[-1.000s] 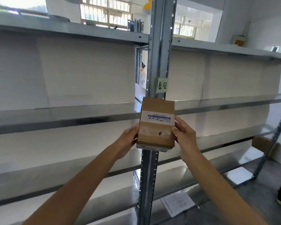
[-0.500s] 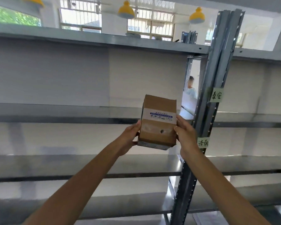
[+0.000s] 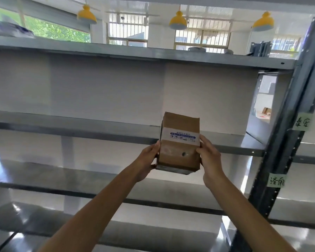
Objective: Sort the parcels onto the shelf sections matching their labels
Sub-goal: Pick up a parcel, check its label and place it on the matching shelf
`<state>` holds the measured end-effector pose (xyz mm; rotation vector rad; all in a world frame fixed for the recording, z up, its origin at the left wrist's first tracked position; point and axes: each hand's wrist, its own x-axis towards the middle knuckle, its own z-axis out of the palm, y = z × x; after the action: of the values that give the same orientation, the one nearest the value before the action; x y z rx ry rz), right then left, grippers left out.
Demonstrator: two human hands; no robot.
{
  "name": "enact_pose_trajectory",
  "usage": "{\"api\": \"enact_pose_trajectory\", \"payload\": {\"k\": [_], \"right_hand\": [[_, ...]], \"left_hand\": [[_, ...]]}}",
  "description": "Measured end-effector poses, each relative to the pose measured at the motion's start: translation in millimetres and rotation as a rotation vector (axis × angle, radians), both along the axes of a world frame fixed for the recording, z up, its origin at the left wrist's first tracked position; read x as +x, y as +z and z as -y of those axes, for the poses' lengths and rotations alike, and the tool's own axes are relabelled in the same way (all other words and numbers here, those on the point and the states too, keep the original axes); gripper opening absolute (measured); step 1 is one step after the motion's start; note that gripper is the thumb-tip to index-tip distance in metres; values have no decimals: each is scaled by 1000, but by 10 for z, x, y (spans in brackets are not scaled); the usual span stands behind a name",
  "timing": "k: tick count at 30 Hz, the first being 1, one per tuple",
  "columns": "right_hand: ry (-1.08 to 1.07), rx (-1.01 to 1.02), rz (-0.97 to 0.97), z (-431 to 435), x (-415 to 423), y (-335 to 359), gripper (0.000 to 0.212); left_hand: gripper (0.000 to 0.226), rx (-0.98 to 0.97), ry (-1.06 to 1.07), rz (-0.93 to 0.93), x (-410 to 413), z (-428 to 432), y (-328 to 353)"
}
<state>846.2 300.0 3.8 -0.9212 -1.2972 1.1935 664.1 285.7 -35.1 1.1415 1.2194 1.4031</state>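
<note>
Brown cardboard fills the centre as we hold a small parcel point(image 3: 176, 150) upright in the air before a grey metal rack point(image 3: 240, 147). Our left grip point(image 3: 149, 159) closes round the parcel's lower left edge, with the thumb lying along that edge. Our right grip point(image 3: 210, 160) clamps the right edge, its thumb reaching the end of a white printed label point(image 3: 180, 136) that bands the box. The label's small blue print is too fine for us to read. A small dark hole point(image 3: 184, 154) marks the front face under the label.

The parcel rests on no board. Its top half overlaps the front lip of the middle shelf point(image 3: 80, 127), and its base hangs below that lip and above the next shelf down point(image 3: 62, 190).

To the right, well apart from the parcel, the rack's upright post point(image 3: 289, 142) carries two pale green paper tags. The upper tag point(image 3: 302, 122) and the lower tag point(image 3: 276, 180) each bear handwritten characters.

White panels point(image 3: 107, 91) back the shelves. Over the top shelf point(image 3: 135, 53) we see three yellow hanging lamps point(image 3: 178, 20), barred windows point(image 3: 127, 31) and green leaves point(image 3: 53, 30) outside.
</note>
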Motion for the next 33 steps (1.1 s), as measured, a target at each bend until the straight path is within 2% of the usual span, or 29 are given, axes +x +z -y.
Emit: {"api": "enact_pose_trajectory", "payload": {"k": [11, 18, 26, 33], "right_hand": [[162, 15, 2, -458, -568, -7, 49], [194, 39, -5, -900, -903, 126, 42], [375, 108, 28, -1135, -1221, 81, 53], [370, 124, 3, -1149, -1701, 9, 56]], "left_hand": [[38, 26, 136, 22, -540, -184, -16], [41, 66, 215, 34, -839, -522, 104], [39, 60, 275, 13, -1196, -710, 122], [32, 80, 297, 11, -1680, -774, 169]]}}
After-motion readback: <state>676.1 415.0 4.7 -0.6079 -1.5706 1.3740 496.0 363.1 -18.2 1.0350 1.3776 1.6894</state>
